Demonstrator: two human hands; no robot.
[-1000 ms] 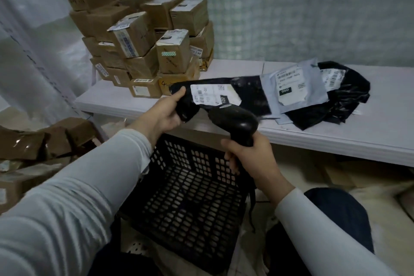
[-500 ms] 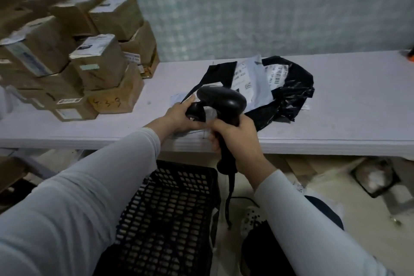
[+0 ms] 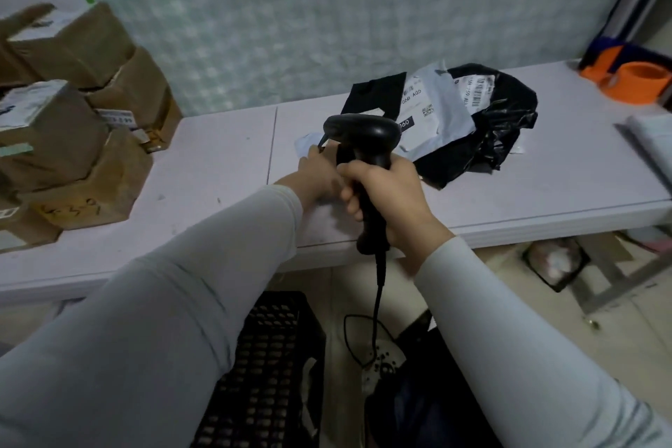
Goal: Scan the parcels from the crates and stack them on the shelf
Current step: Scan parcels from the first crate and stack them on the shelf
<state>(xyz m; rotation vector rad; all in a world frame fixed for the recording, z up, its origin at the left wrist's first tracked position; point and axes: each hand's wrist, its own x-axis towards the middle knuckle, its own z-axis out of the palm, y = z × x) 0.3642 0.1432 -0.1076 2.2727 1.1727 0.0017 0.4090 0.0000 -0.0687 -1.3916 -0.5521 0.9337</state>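
Observation:
My right hand [image 3: 391, 200] grips the handle of a black barcode scanner [image 3: 363, 131], held upright above the white shelf [image 3: 225, 164]. Just behind it, my left hand [image 3: 314, 176] lies low on the shelf and holds the near end of a black parcel [image 3: 378, 94]; the scanner hides its fingers. The parcel lies flat and reaches back under a grey mailer [image 3: 432, 116] with a label. A crumpled black bag parcel [image 3: 505, 120] lies beside the mailer. A black plastic crate [image 3: 269, 356] stands on the floor below the shelf edge.
Stacked cardboard boxes [image 3: 72, 142] fill the shelf's left end. An orange tape roll [image 3: 640, 80] sits at the far right. The scanner cable [image 3: 378, 295] hangs to the floor beside the crate. Boxes and a metal frame stand under the shelf on the right.
My left hand has carried the black parcel from above the crate onto the shelf next to the other bags. My view has swung right, and the scanner has followed the parcel.

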